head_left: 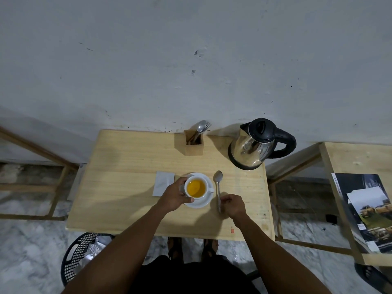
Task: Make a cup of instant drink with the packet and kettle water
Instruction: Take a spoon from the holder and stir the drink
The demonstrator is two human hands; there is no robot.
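Observation:
A white cup [196, 187] holding orange liquid stands on a white saucer [202, 202] in the middle of the wooden table [127, 166]. My left hand [175, 196] wraps around the cup's left side. A metal spoon [218, 189] lies on the table just right of the saucer, bowl end away from me. My right hand [233, 205] pinches the spoon's handle near its end. A flat grey packet [163, 186] lies left of the cup. The steel kettle [257, 144] with a black lid and handle stands at the back right.
A wooden holder [193, 143] with a spoon and fork stands at the table's back edge near the wall. A black basket [84, 255] sits on the floor at front left. A second table with magazines [367, 211] stands to the right.

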